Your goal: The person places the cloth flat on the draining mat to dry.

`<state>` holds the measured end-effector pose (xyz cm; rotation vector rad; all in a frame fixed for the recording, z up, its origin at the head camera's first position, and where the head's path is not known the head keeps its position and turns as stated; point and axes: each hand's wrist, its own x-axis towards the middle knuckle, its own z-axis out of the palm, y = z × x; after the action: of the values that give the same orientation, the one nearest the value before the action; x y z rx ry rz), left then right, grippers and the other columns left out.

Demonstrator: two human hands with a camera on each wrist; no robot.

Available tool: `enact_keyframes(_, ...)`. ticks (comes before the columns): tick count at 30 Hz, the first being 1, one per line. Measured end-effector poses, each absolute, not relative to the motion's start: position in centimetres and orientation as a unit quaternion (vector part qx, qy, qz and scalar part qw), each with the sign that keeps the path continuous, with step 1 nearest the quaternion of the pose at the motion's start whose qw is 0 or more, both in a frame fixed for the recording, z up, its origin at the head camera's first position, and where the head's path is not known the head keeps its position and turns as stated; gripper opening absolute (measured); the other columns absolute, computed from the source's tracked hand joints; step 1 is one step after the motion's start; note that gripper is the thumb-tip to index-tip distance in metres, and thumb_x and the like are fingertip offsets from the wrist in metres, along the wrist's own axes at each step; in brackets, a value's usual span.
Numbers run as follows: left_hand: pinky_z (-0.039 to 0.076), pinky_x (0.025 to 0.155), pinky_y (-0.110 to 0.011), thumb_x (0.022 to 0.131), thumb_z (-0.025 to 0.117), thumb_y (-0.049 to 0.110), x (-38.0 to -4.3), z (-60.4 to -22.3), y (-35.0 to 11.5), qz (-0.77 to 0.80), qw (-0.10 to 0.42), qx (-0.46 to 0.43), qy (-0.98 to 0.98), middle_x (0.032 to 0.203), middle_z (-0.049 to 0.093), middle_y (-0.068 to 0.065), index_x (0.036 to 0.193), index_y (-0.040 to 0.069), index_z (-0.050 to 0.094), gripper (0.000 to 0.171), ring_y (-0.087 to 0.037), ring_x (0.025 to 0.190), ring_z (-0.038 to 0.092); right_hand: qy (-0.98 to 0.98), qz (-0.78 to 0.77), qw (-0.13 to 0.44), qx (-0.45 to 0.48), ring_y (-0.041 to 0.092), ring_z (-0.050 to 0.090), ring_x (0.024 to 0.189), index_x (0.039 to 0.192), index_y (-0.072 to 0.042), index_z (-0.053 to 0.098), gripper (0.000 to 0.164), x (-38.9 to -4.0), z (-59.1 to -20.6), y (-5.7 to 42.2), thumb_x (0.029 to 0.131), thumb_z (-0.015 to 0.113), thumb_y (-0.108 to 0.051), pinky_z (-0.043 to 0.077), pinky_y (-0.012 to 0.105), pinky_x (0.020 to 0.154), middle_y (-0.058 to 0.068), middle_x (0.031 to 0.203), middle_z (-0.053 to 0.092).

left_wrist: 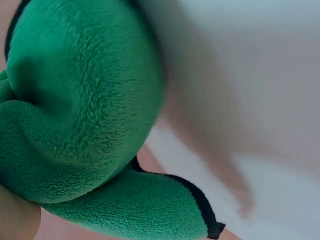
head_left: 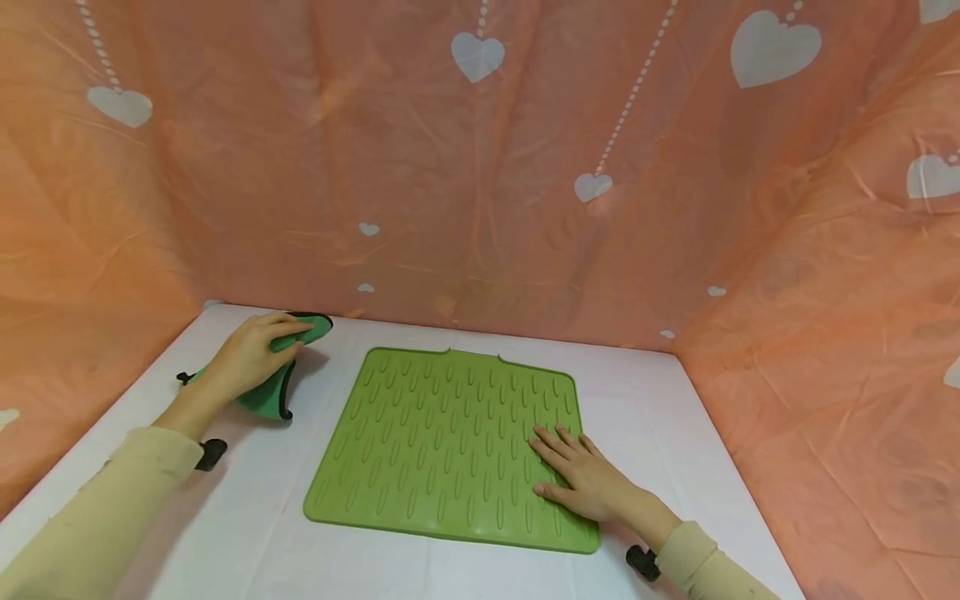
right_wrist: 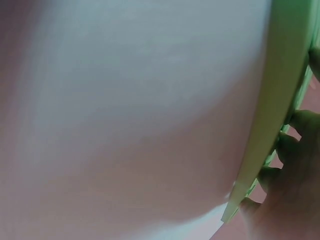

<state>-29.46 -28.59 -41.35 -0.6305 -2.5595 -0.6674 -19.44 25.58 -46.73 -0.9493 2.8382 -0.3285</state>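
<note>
At the back left of the table, my left hand (head_left: 251, 354) grips a green fleecy cloth (head_left: 266, 396) with dark edging between thumb and fingers. The cloth is bunched and folded over, and part of it hangs below the hand. In the left wrist view the cloth (left_wrist: 85, 100) fills the left side. A ribbed light-green mat (head_left: 450, 442) lies flat in the middle of the table. My right hand (head_left: 581, 479) rests on its right side with fingers spread. The right wrist view shows the mat's edge (right_wrist: 270, 120) with the fingers (right_wrist: 287, 147) over it.
The table has a white cover (head_left: 637, 408). Orange sheeting (head_left: 525, 167) with pale hearts rises behind it and on both sides. A black wrist mount (head_left: 212, 454) shows by the left sleeve, and another (head_left: 642, 562) by the right sleeve.
</note>
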Motion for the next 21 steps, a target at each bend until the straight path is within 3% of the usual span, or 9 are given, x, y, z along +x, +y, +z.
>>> enact_keyframes(7, 0.052, 0.069, -0.042, 0.091, 0.077, -0.002, -29.1, -38.8, -24.1, -0.297, 0.255, -0.26, -0.883, 0.119, 0.068, -0.017, 0.127, 0.003, 0.074, 0.036, -0.035, 0.098, 0.066, 0.942, -0.108, 0.064, -0.312, 0.047, 0.022, 0.154, 0.162, -0.007, 0.038, 0.071, -19.4, -46.6, 25.7, 0.107, 0.053, -0.05, 0.018, 0.073, 0.119, 0.013, 0.17, 0.028)
enact_keyframes(16, 0.054, 0.095, -0.056, 0.094, 0.076, 0.001, -28.5, -36.8, -17.2, -0.395, 0.229, -0.285, -0.843, 0.127, 0.066, -0.015, 0.132, 0.006, 0.072, 0.039, -0.038, 0.123, 0.061, 0.941, -0.105, 0.068, -0.315, 0.047, 0.022, 0.154, 0.162, -0.008, 0.037, 0.072, -19.4, -46.8, 25.7, 0.107, 0.052, -0.052, 0.018, 0.073, 0.119, 0.013, 0.17, 0.028)
enact_keyframes(21, 0.055, 0.094, -0.052, 0.099, 0.072, 0.008, -27.8, -36.3, -13.3, -0.413, 0.198, -0.307, -0.834, 0.13, 0.064, -0.012, 0.137, 0.008, 0.068, 0.039, -0.032, 0.121, 0.062, 0.94, -0.103, 0.067, -0.317, 0.047, 0.022, 0.154, 0.162, -0.008, 0.036, 0.072, -19.5, -46.8, 25.7, 0.107, 0.052, -0.052, 0.018, 0.073, 0.119, 0.012, 0.17, 0.028)
